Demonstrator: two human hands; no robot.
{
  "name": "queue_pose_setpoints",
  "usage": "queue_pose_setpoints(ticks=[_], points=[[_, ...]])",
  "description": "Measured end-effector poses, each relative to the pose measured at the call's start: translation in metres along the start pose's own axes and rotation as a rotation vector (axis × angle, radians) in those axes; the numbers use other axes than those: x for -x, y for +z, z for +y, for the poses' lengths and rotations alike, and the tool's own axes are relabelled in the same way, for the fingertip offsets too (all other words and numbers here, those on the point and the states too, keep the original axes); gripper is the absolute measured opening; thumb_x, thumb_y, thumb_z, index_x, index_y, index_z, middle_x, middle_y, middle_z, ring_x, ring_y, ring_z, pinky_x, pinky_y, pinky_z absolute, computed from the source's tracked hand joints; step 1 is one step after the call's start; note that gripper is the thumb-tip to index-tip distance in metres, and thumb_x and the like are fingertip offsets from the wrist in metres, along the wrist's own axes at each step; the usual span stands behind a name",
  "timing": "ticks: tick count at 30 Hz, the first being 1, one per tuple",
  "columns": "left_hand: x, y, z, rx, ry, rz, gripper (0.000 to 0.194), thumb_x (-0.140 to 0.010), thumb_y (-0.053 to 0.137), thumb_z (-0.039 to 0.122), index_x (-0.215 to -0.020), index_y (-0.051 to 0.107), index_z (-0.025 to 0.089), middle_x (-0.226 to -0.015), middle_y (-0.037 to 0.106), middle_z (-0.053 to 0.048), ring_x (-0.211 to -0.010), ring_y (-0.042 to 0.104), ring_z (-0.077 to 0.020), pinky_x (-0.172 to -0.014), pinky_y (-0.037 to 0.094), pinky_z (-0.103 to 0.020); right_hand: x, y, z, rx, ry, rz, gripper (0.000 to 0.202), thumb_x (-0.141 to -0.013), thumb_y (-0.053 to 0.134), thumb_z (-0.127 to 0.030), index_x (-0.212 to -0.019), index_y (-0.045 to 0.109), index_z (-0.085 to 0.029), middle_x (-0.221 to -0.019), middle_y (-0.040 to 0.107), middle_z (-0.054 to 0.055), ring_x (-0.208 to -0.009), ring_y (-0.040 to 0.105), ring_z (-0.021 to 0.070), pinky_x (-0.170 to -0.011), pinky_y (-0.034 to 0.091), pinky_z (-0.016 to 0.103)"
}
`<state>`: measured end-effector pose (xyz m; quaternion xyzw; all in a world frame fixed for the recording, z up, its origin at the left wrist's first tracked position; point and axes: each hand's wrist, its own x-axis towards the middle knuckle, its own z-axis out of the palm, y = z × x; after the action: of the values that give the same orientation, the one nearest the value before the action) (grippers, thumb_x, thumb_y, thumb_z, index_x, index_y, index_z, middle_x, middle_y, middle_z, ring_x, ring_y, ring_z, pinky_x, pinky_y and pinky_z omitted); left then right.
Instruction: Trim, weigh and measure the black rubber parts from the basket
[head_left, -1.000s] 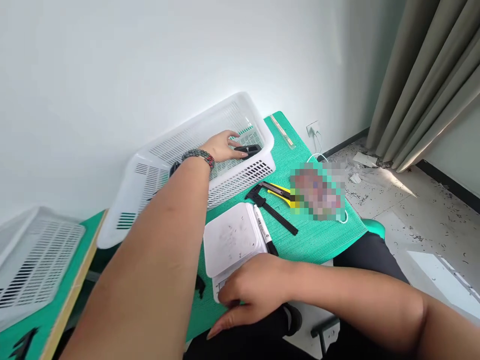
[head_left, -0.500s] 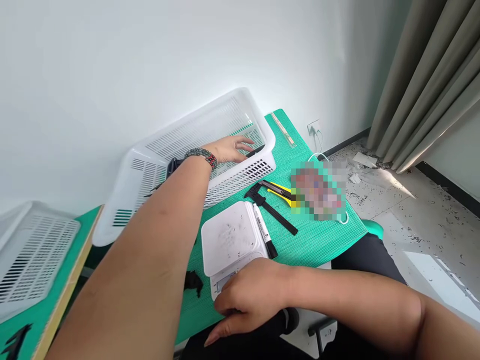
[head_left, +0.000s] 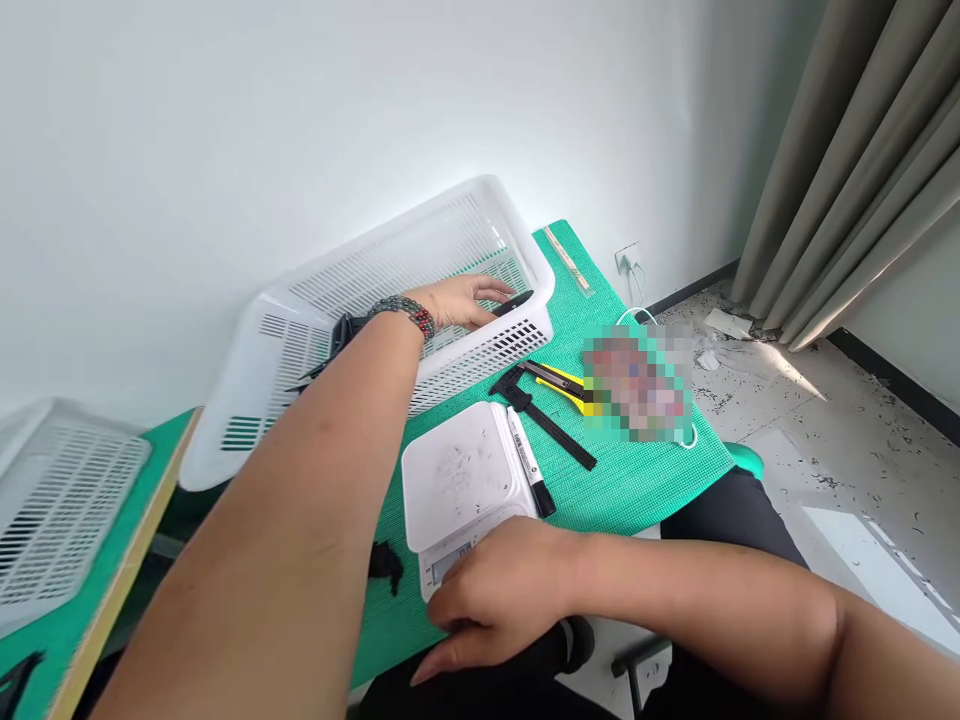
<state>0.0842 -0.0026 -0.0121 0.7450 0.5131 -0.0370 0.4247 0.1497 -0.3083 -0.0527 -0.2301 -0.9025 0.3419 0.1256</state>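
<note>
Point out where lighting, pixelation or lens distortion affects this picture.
Head view: a bright streak of light crosses the floor near the curtain; head view: coarse pixelation hides a patch on the green mat; head view: the left forearm looms large, probably wide-lens stretch; head view: the white scale's display is too small and partly covered to read.

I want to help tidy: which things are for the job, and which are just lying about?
For the job, it seems:
white basket, left hand inside
black piece by that hand
white scale, right hand at its front

Probably just lying about now:
black caliper
yellow-and-black tool
marker beside the scale
pale strip
</note>
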Motion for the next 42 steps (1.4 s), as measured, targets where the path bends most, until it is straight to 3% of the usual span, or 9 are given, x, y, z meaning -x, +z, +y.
queue_pose_setpoints(ticks=[7, 11, 16, 21, 27, 32, 36, 42], points=[[-0.001, 0.0, 0.002, 0.018, -0.122, -0.007, 0.102, -0.067, 0.093, 0.043, -0.156, 0.047, 0.023, -0.147, 0.068, -0.01, -0.089, 0.073, -0.0192, -0.067, 0.055, -0.029, 0.0, -0.002, 0.0, -0.007, 0.008, -0.011, 0.051, -0.109, 0.046, -0.06, -0.092, 0.07, -0.019, -0.097, 0.08, 0.003, -0.082, 0.065, 0.015, -0.055, 0.035, 0.029], [-0.006, 0.001, -0.002, 0.067, -0.108, -0.044, 0.092, -0.066, 0.094, 0.044, -0.148, 0.058, 0.024, -0.125, 0.078, -0.006, -0.085, 0.073, -0.0195, -0.07, 0.056, -0.032, 0.0, 0.0, 0.001, 0.012, 0.003, 0.003, 0.052, -0.109, 0.045, -0.061, -0.092, 0.07, -0.019, -0.094, 0.079, 0.004, -0.082, 0.066, 0.0156, -0.054, 0.034, 0.029], [-0.008, 0.0, -0.004, 0.074, -0.107, -0.075, 0.086, -0.062, 0.094, 0.046, -0.141, 0.064, 0.026, -0.108, 0.081, -0.003, -0.083, 0.073, -0.0206, -0.072, 0.055, -0.033, -0.001, 0.001, 0.0, 0.027, -0.004, 0.003, 0.05, -0.108, 0.048, -0.061, -0.09, 0.069, -0.019, -0.093, 0.079, 0.004, -0.082, 0.067, 0.0164, -0.053, 0.034, 0.028], [-0.004, 0.0, -0.001, 0.073, -0.096, -0.075, 0.093, -0.053, 0.097, 0.043, -0.139, 0.063, 0.025, -0.116, 0.081, -0.004, -0.084, 0.074, -0.0212, -0.073, 0.056, -0.035, -0.001, 0.0, -0.001, 0.016, 0.0, -0.025, 0.049, -0.108, 0.047, -0.06, -0.09, 0.068, -0.02, -0.093, 0.078, 0.003, -0.083, 0.067, 0.0163, -0.053, 0.034, 0.029], [0.0, 0.0, 0.001, -0.002, -0.104, -0.055, 0.101, -0.046, 0.094, 0.028, -0.141, 0.061, 0.025, -0.129, 0.076, -0.006, -0.089, 0.074, -0.0214, -0.07, 0.056, -0.033, -0.001, 0.0, -0.001, 0.023, -0.001, -0.045, 0.052, -0.109, 0.044, -0.061, -0.094, 0.07, -0.018, -0.094, 0.078, 0.004, -0.083, 0.066, 0.0165, -0.052, 0.035, 0.029], [0.0, -0.001, 0.003, -0.116, -0.127, -0.036, 0.112, -0.044, 0.091, 0.033, -0.15, 0.054, 0.024, -0.144, 0.068, -0.012, -0.098, 0.074, -0.0251, -0.071, 0.056, -0.031, -0.001, -0.001, -0.002, 0.031, -0.003, -0.06, 0.053, -0.109, 0.044, -0.062, -0.096, 0.072, -0.018, -0.096, 0.079, 0.005, -0.084, 0.067, 0.0171, -0.052, 0.035, 0.03], [0.001, -0.001, 0.006, -0.179, -0.157, -0.039, 0.106, -0.044, 0.089, 0.034, -0.146, 0.059, 0.029, -0.136, 0.072, -0.01, -0.092, 0.075, -0.026, -0.068, 0.055, -0.03, -0.001, 0.0, -0.002, 0.02, -0.014, -0.044, 0.052, -0.109, 0.046, -0.061, -0.094, 0.071, -0.018, -0.094, 0.079, 0.005, -0.084, 0.068, 0.0167, -0.052, 0.035, 0.029], [0.004, 0.002, 0.008, -0.153, -0.093, -0.057, 0.099, -0.045, 0.086, 0.021, -0.142, 0.062, 0.022, -0.134, 0.071, -0.01, -0.082, 0.071, -0.0205, -0.068, 0.056, -0.032, -0.001, 0.0, -0.001, 0.024, -0.029, -0.04, 0.051, -0.108, 0.046, -0.061, -0.093, 0.07, -0.019, -0.095, 0.08, 0.005, -0.084, 0.069, 0.0168, -0.053, 0.036, 0.03]])
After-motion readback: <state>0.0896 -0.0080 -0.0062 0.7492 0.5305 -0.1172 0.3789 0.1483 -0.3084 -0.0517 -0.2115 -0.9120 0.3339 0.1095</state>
